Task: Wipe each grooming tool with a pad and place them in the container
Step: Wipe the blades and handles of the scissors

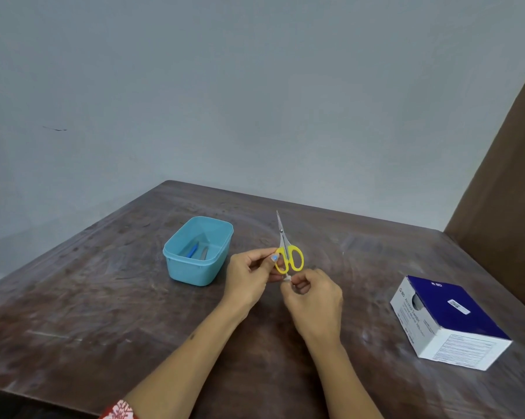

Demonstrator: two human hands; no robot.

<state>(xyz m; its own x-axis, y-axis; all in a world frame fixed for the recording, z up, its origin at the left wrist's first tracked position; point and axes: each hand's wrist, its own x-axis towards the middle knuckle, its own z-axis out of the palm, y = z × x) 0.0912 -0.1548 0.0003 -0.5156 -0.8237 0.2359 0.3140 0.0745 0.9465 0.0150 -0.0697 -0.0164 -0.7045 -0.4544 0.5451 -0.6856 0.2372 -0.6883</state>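
Head camera looks down on a dark, worn wooden table [103,297]. Nearest to the viewer, at the bottom edge, a bit of red and white patterned sleeve [119,411] shows on the left forearm. Both bare forearms reach forward and meet near the middle of the table.

The right hand [314,300] is curled, its fingertips pinched on a small white pad [287,278]. The pad is mostly hidden by the fingers and sits just under the yellow handles. The left hand [250,278] is closed on the left handle loop of a small pair of scissors [287,252], thumb and fingers gripping it; a light blue nail is visible on the thumb. The scissors are held above the table, almost upright, with the yellow handles down by the hands and the closed metal blades pointing up and away from the viewer.

To the right, near the table edge, lies a blue and white box of alcohol swabs [448,322], well apart from the hands.

Just left of the left hand and a little farther stands a light blue plastic container [194,272] with no lid. Inside it lie two thin tools, one blue tool [192,251] and one grey metal tool [205,253], side by side on the bottom. What they are exactly I cannot tell.

Behind the table is a plain pale grey wall [255,86], and at the far right a brown panel [503,192].
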